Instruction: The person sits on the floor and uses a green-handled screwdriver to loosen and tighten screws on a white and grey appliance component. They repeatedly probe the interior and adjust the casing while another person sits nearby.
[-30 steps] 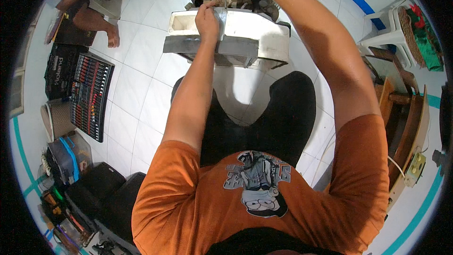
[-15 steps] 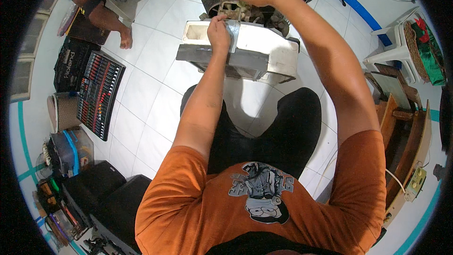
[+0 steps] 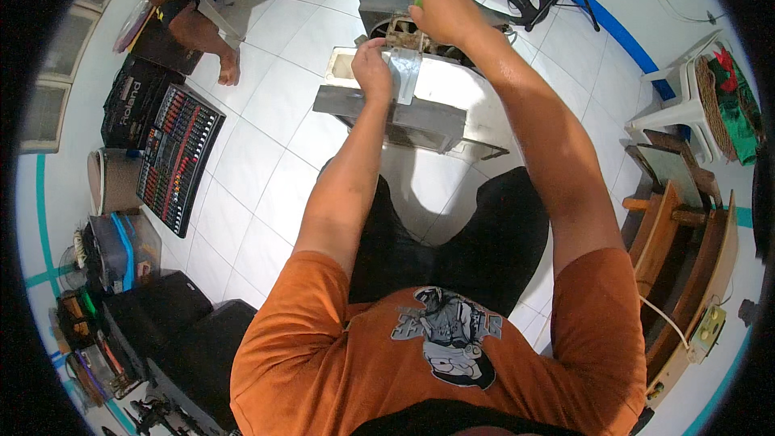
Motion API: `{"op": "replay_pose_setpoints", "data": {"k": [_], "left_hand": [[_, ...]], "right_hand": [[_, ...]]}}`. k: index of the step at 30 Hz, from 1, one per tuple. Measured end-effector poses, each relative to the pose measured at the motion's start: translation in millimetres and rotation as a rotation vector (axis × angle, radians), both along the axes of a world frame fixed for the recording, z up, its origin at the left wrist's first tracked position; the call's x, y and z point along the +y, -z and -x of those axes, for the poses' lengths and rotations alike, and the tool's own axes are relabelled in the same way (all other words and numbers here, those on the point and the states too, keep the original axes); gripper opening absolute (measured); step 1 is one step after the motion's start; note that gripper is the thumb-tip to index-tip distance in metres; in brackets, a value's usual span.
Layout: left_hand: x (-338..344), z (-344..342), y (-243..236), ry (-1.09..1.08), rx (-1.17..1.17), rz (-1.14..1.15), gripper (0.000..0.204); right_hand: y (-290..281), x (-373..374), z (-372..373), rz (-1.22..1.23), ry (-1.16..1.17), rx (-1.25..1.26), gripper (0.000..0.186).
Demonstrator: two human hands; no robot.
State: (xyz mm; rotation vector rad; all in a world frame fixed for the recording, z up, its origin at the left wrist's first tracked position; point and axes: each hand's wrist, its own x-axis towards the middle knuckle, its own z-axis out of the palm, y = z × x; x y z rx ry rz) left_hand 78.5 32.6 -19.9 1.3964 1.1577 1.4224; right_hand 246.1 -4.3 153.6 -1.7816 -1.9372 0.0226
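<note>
The machine [image 3: 476,97], with a white casing and a dark grey panel [image 3: 391,117] along its near side, sits on the white tiled floor [image 3: 266,153], just beyond the person's knees. On its far side, rusty metal parts [image 3: 403,32] show uncovered. The right hand [image 3: 446,14] is above these parts, its fingers folded around a green handle [image 3: 417,1], of which only a small bit shows; the rest of that tool is hidden. The left hand [image 3: 372,70] is lower and to the left, at the left edge of a silver metal plate [image 3: 406,77] that lies across the white casing. Its fingers are curled close together, pointing toward the rusty parts; I cannot tell whether they pinch anything. Far to the left, another person's bare foot [image 3: 229,67] rests on the tiles beside a white chair [image 3: 218,20]. On the left lies a mixing board [image 3: 179,161] with rows of knobs. On the right, a white plastic chair [image 3: 682,113] holds a woven basket [image 3: 713,105] with green cloth [image 3: 736,113].
</note>
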Motion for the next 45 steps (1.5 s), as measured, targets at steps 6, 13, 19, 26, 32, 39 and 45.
{"op": "replay_pose_setpoints", "data": {"k": [6,13,19,26,32,39,45], "left_hand": [[-11,11,-11,0.057,0.560,-0.054,0.035],[-18,7,-8,0.047,0.530,-0.141,0.029],[-12,6,-11,0.047,0.529,-0.004,0.027],[-7,2,-4,0.066,0.535,-0.010,0.027],[2,2,10,0.119,0.541,-0.020,0.026],[8,5,16,0.146,0.600,-0.036,0.026],[2,2,11,0.139,0.623,-0.122,0.025]], "right_hand": [[-10,-6,10,-0.075,0.027,0.138,0.037],[-21,-93,-95,-0.477,0.075,0.810,0.042],[167,-320,-201,-0.558,0.729,1.819,0.024],[334,-504,-85,-0.121,1.111,2.080,0.028],[348,-475,-110,-0.305,0.977,1.968,0.030],[169,-352,-198,-1.090,0.029,2.301,0.018],[130,-239,-140,-1.122,0.455,2.170,0.016]]}}
